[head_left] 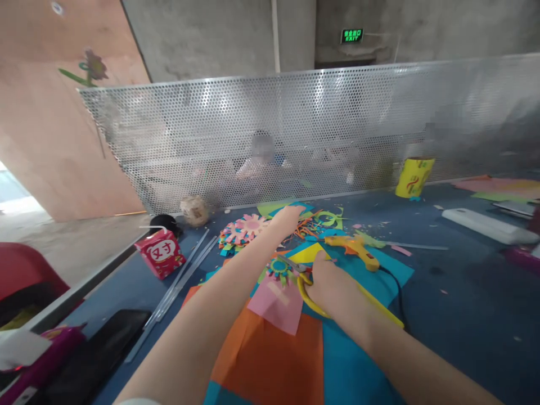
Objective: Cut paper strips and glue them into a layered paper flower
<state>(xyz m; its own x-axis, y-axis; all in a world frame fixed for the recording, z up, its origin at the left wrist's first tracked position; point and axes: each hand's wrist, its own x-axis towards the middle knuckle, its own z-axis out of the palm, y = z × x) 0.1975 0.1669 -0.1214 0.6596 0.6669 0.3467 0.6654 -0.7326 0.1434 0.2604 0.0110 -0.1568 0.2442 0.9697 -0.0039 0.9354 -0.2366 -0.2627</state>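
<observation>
My right hand (324,275) is closed around scissors (304,284) with yellow handles, their blades pointing left over a teal and green paper flower (279,269). Farther forward, my left hand (291,216) reaches over scraps and strips of coloured paper (309,226); its fingers are too small and unclear to read. Left of it lies a pile of fringed paper flowers (253,224). A pink sheet (278,304) and an orange sheet (274,360) lie nearer me. Beyond my right hand rests a yellow glue gun (353,247) on blue paper (392,271).
Clear glue sticks (172,292), a red carton (161,254) with a white straw and a black phone (97,354) are at left. A perforated metal screen (211,135) lines the back, a person (257,160) behind it. A yellow roll (414,178) and white device (485,225) stand right.
</observation>
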